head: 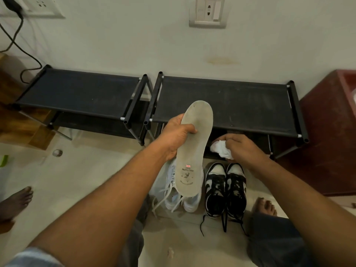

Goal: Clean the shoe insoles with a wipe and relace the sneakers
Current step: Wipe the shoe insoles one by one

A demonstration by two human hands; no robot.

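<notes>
**A:** Head view, entry one: what do we log in the hands?

**B:** Left hand (176, 137): fingers and thumb curled round the long edge of one grey insole (194, 151). It is held upright above the white sneakers (189, 204), printed face toward us. Right hand (244, 149): fingers bunched on a crumpled white wipe (219, 149), just beside the insole's right edge. We cannot tell whether the wipe touches it.

**A:** Entry two: footwear?

**B:** White sneakers on the floor (96, 170), before the front edge of the right shoe rack (231, 105). Black-and-white sneakers (214, 189) stand just beside them, on their right. Laces (224, 224) on both pairs trail loose over the floor.

**A:** Progress?

**B:** We judge the cleaning stage under way: one insole is out, its forepart looks dull, and the wipe is ready. We cannot see whether the other insoles are out or wiped. We enter relacing as outstanding for both pairs, as the loose laces suggest.
</notes>
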